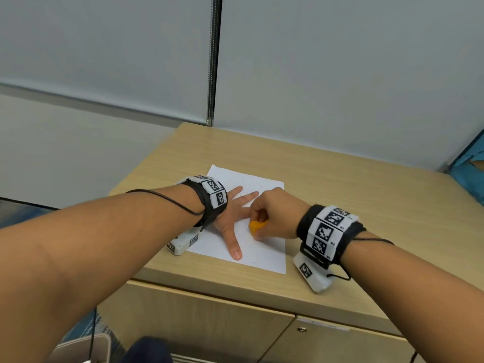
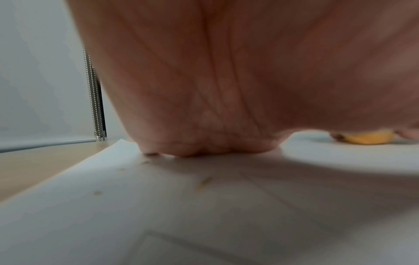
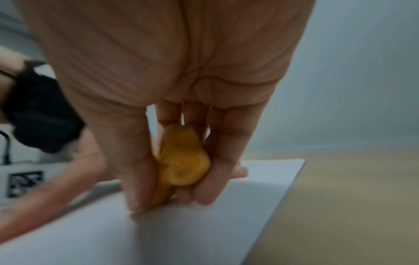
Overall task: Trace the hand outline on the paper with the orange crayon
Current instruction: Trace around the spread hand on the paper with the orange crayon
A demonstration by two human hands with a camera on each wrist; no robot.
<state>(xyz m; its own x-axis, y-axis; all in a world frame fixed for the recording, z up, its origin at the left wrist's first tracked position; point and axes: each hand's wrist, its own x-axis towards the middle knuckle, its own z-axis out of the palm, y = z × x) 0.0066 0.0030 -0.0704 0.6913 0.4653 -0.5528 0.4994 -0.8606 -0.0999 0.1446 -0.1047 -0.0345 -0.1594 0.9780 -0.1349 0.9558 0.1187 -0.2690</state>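
Observation:
A white sheet of paper [image 1: 264, 254] lies on the wooden cabinet top [image 1: 366, 205]. My left hand [image 1: 230, 218] lies flat on the paper [image 2: 113, 215] with fingers spread and the thumb pointing toward me. My right hand [image 1: 272, 216] grips a chunky orange crayon [image 1: 256, 226] just right of the left hand, between its thumb and forefinger. In the right wrist view the thumb and fingers pinch the crayon [image 3: 183, 161] with its lower end on the paper [image 3: 204, 224]. The crayon [image 2: 367, 139] also shows low on the sheet in the left wrist view, beyond my left palm [image 2: 226, 89]. Faint orange marks [image 2: 204, 182] lie on the paper.
The cabinet top ends at a front edge [image 1: 235, 284] just below the paper, with closed doors [image 1: 209, 323] beneath. A grey wall and roller blind with a bead chain [image 1: 210, 61] stand behind. Something blue [image 1: 471, 174] is at the far right.

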